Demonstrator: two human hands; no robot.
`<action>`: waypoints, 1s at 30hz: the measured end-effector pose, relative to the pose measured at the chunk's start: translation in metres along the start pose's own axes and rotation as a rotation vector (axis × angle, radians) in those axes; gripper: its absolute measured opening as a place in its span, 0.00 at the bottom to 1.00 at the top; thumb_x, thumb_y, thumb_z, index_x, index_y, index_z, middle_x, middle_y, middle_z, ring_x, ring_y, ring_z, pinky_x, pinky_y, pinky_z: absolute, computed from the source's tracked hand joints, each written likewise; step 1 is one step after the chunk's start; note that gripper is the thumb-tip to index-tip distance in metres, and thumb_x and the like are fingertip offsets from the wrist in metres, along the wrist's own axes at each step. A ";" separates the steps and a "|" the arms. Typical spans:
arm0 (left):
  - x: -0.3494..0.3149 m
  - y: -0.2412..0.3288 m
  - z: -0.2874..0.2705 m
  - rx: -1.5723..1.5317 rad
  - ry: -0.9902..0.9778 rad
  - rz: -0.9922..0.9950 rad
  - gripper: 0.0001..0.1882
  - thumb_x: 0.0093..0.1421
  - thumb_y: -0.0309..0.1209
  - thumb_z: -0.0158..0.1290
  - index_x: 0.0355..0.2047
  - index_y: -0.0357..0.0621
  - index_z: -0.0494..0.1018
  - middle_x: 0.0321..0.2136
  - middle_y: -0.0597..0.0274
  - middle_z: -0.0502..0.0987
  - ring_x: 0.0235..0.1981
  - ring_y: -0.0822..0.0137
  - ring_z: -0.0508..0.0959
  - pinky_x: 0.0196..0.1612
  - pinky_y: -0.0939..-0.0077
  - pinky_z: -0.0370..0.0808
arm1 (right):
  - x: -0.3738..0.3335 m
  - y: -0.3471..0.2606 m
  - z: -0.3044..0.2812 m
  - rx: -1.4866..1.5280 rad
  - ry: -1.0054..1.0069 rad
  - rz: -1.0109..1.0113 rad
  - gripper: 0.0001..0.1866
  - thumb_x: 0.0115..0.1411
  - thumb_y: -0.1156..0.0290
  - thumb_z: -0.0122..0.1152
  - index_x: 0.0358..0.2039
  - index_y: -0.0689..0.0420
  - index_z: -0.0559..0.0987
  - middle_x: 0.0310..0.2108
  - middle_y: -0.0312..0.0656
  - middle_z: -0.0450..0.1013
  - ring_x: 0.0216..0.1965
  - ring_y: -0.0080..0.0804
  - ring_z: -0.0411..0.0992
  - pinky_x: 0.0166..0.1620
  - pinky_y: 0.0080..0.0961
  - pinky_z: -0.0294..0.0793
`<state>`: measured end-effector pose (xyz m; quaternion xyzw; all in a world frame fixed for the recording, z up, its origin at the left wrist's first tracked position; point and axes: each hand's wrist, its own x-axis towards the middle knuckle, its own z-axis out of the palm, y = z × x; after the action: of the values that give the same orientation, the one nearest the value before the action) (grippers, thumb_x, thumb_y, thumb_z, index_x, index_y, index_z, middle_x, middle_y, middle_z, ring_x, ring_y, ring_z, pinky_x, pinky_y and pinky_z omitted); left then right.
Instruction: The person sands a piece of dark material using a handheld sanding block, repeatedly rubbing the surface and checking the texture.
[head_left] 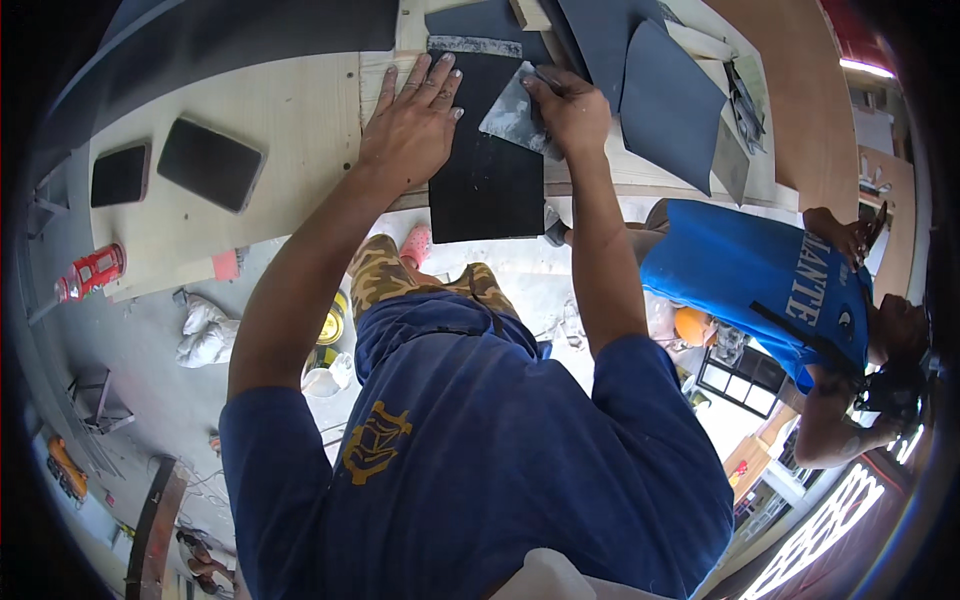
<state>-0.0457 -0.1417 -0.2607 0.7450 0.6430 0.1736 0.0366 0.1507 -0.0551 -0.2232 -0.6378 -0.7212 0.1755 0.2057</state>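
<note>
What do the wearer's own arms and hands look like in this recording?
Both upper arms are covered by short, plain navy-blue sleeves; below them the forearms are bare. Neither the left grip nor the right grip wears a glove, and no watch or bracelet shows. The left fingers look dusted with something pale. No cables run along the arms.

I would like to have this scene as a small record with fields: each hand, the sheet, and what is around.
Left hand: open, over the left edge of the black sheet
Right hand: gripping a smeared grey plate over the sheet
Black sheet: extends past the near edge of the wooden table
Table, left: two dark phones
Table, right: dark grey sheets
Nearby: person in blue shirt
</note>
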 end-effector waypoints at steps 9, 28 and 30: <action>-0.001 0.000 -0.003 0.018 -0.059 -0.036 0.25 0.68 0.38 0.38 0.62 0.41 0.62 0.66 0.59 0.56 0.68 0.58 0.51 0.68 0.52 0.45 | -0.016 -0.006 -0.003 -0.162 -0.114 -0.066 0.20 0.51 0.47 0.66 0.38 0.46 0.84 0.31 0.43 0.80 0.32 0.39 0.79 0.36 0.30 0.76; -0.003 -0.006 -0.005 -0.005 -0.044 -0.009 0.25 0.67 0.37 0.39 0.62 0.39 0.61 0.66 0.55 0.55 0.68 0.56 0.52 0.68 0.51 0.46 | -0.080 -0.010 -0.017 -0.180 -0.155 -0.103 0.20 0.52 0.46 0.63 0.34 0.48 0.84 0.26 0.47 0.78 0.31 0.47 0.78 0.35 0.39 0.76; -0.002 -0.004 -0.005 -0.019 -0.047 0.006 0.25 0.66 0.37 0.40 0.61 0.39 0.62 0.65 0.55 0.56 0.68 0.55 0.53 0.67 0.51 0.48 | -0.075 -0.013 -0.015 -0.109 -0.126 -0.113 0.18 0.52 0.47 0.63 0.32 0.48 0.84 0.26 0.46 0.78 0.30 0.47 0.77 0.35 0.39 0.76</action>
<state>-0.0515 -0.1436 -0.2573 0.7503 0.6382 0.1624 0.0584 0.1555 -0.1312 -0.2092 -0.5943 -0.7759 0.1637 0.1344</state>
